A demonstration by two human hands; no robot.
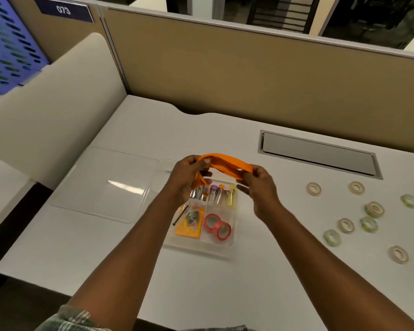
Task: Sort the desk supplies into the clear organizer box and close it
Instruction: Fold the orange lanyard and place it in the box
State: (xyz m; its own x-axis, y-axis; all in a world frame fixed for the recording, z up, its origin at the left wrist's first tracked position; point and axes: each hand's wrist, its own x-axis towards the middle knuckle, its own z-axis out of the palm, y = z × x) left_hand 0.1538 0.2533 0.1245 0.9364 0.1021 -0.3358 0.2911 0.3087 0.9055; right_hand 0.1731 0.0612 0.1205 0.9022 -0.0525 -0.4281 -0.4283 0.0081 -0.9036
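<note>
your left hand [185,180] and right hand [256,185] pinch orange strap [225,162], fingers curled, above open organizer box [227,242] on desk [105,247].

Orange strap [225,162], red tape rolls [217,226], clear organizer box [227,243] — white desk [201,278], tan partition [249,75]

The white table [129,259] carries a clear organizer box [198,247] near its middle, with the clear lid [105,185] lying flat just to its left. Eight tape rolls [374,209] lie scattered at the right, near a grey cable flap [318,152].
</note>
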